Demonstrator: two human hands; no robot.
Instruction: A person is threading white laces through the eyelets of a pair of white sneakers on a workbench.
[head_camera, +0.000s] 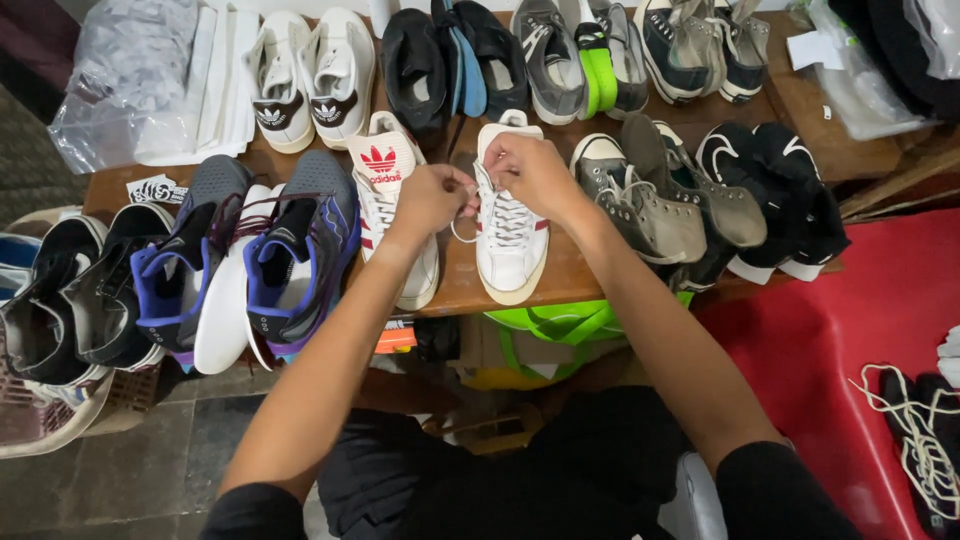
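Both hands are working at the tongue end of a white shoe (511, 240) that is lying on the table (455, 290), its long axis running straight away from the person, toe nearest. Right hand (535, 172) is pinching the laces (508, 222) from above; left hand (432, 197) is gripping a lace loop just beside, fingers closed.

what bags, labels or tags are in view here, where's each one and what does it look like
clear plastic bag: far left corner of the table, crumpled, see-through.
sticker label: left table edge by the grey and blue sneaker, small, white with black print.
tongue label: on the white shoe beside the left hand, white patch with a red emblem.
paper tag: top right on clear wrapping, white, roughly square.
green bag: under the table edge, bright green with handles.
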